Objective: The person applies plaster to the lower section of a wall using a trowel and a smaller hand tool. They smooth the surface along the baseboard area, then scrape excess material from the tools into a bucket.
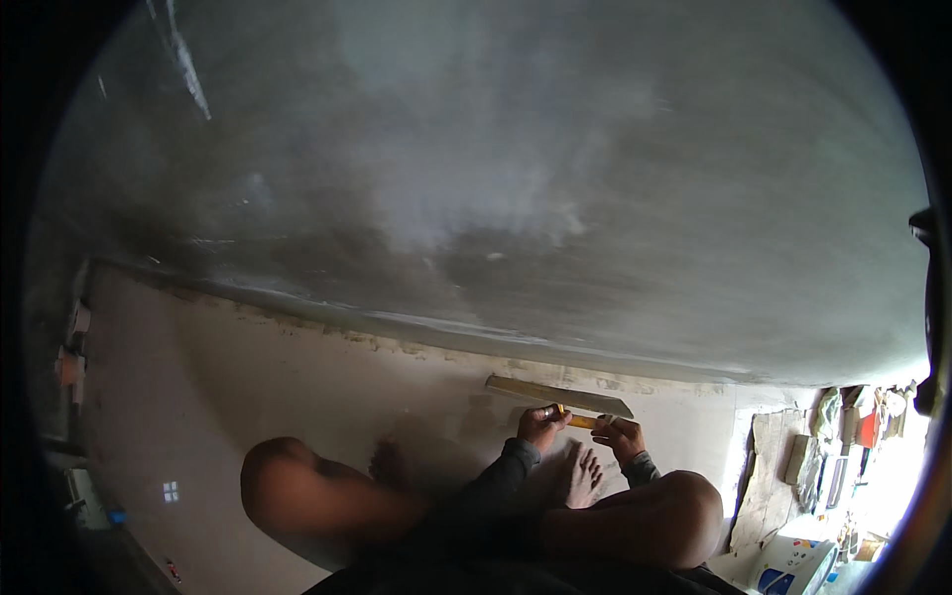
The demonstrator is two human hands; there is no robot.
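Observation:
Close to the foot of a grey plastered wall (516,178), I hold a plastering trowel with a long flat blade (560,395) and a yellow handle (583,421). My left hand (542,426) is closed round the handle's left end. At its right end the fingers of my right hand (622,436) are closed too, just below the blade's right tip. The blade lies slightly tilted, its right end lower in the view. Below the hands is my bare foot (582,476), between my bent knees.
A smooth pale floor (288,387) meets the wall along a rough, crumbly edge. To the right lie a worn board (769,476), a white bucket (798,563) and assorted clutter beside a bright opening. Several small things, including a reddish block (69,367), line the far left.

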